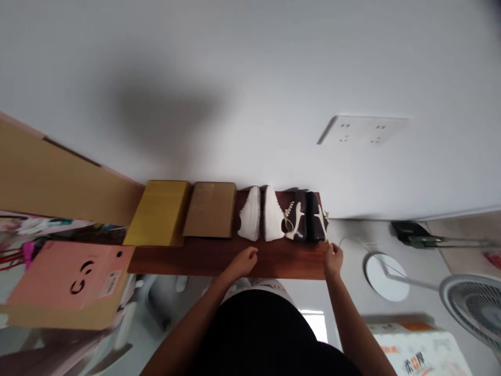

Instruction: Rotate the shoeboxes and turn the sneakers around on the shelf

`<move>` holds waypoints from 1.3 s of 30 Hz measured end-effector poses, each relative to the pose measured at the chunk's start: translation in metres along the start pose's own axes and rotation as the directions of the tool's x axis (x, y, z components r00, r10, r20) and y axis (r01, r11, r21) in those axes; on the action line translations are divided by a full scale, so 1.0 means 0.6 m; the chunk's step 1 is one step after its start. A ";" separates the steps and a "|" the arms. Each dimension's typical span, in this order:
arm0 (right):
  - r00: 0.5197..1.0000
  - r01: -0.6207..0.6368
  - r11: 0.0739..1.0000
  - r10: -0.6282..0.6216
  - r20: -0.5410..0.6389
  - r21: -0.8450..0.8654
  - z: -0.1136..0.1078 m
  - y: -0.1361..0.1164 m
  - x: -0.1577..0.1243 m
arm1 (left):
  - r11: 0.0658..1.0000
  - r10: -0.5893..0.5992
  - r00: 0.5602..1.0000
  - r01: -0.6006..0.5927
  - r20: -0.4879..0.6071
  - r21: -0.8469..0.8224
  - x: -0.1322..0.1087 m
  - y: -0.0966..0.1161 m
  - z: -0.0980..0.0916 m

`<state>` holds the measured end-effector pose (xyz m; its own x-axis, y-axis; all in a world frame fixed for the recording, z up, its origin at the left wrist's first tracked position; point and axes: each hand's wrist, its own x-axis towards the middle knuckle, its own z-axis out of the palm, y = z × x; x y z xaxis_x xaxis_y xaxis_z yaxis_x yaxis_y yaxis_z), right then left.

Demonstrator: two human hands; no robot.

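Wooden shelf (pixel 229 259) clasped at its front edge by left hand (pixel 243 262) and right hand (pixel 333 261), fingers curled on it, white shoes (pixel 260 214), black shoes (pixel 306 216) and cardboard box (pixel 210 209) lined up along it, pairs side by side to fit its narrow width.

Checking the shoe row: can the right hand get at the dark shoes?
Probably yes: the right hand sits at the wooden shelf just below the dark shoes, nothing visible between them.
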<state>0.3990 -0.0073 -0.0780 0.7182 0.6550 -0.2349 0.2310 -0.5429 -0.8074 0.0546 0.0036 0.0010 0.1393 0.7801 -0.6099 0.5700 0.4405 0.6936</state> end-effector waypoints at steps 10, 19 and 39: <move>0.675 -0.328 0.941 0.168 0.719 0.088 0.154 -0.094 -0.309 | 0.998 -0.057 0.947 0.061 -0.316 0.005 -0.109 -0.136 -0.198; 0.583 0.651 0.747 -0.375 0.721 -0.138 0.391 -0.273 -0.474 | 0.999 0.037 0.915 -0.045 -0.403 -0.011 -0.126 -0.210 -0.370; 0.652 0.757 0.338 -0.331 0.683 -0.559 0.482 -0.276 -0.458 | 0.996 0.087 0.938 -0.084 -0.334 0.022 -0.149 -0.333 -0.558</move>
<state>-0.0264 0.0546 -0.0360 -0.0566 0.9652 -0.2553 0.9888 0.0188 -0.1480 -0.3427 -0.0051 0.0452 -0.0906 0.9189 -0.3839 0.5737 0.3633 0.7341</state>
